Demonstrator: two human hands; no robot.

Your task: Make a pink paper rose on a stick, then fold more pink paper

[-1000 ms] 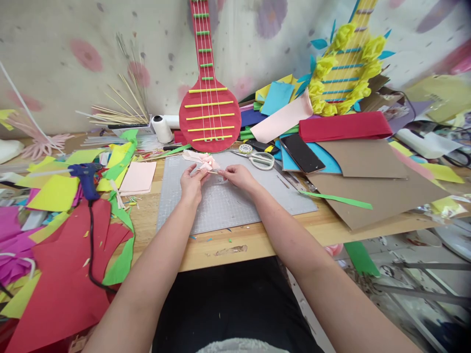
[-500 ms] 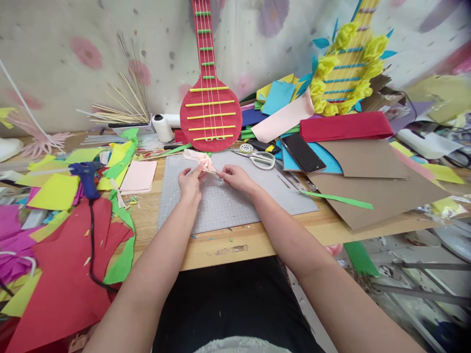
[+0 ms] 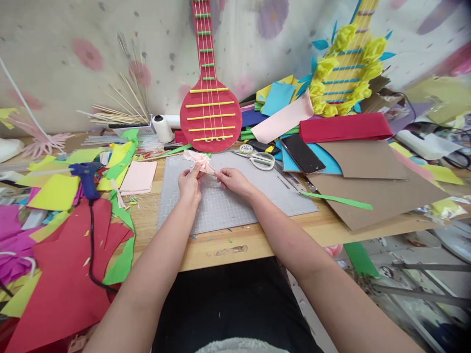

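A wooden table (image 3: 198, 255) stands before a flowered wall (image 3: 154, 29). From my remote seat I see pink paper (image 3: 198, 159) held over the grey mat's (image 3: 228, 208) far part: left hand (image 3: 190, 186) pinching from below, right hand (image 3: 234, 180) nipping its right edge, forearms (image 3: 164, 245) converging forward.

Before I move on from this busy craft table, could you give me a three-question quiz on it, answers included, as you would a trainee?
1. True or false: from the seated person's side, the glue gun lies to the left of the grey mat.

2. Which of these lies on the blue board?
a) scissors
b) phone
c) thread spool

3. Fill in the blank: the left hand is holding folded paper coloured ____.

Key: 1. true; 2. b; 3. pale pink.
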